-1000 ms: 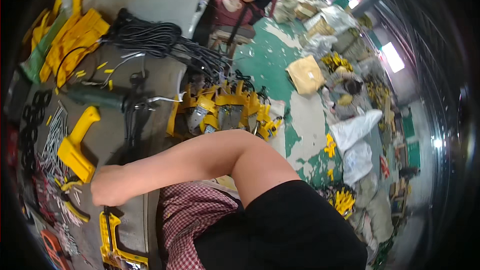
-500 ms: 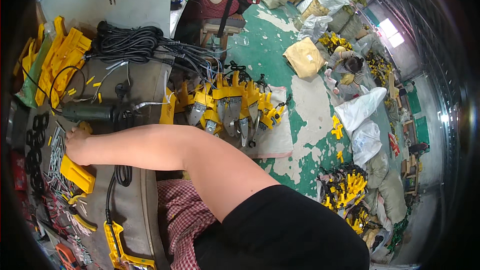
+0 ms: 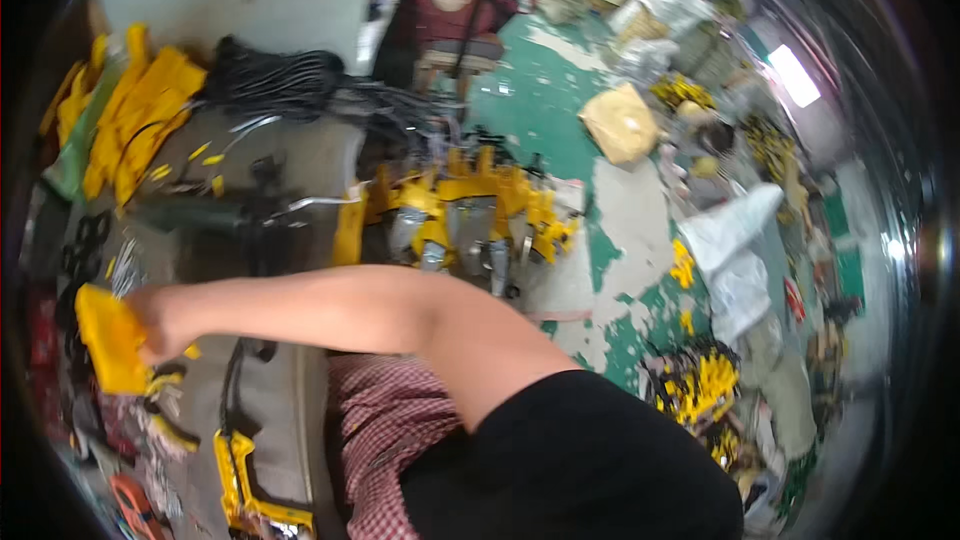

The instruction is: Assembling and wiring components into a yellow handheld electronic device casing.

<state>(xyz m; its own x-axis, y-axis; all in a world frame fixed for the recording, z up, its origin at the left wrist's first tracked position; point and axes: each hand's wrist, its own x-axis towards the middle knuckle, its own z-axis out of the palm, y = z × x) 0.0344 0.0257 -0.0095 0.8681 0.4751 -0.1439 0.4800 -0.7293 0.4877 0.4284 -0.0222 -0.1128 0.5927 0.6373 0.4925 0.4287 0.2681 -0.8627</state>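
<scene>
One hand in view, at the end of a bare arm stretched across toward the left edge of the bench; whether left or right, impossible to tell. Fingers clenched on a yellow plastic housing, held near that left edge, above a scatter of small parts too blurred to name. Further along the bench, toward its far end, a coil of black cables and a heap of yellow casings. Just past the bench's right edge, a row of yellow power tools. Beyond, on the green floor, a cardboard box.
</scene>
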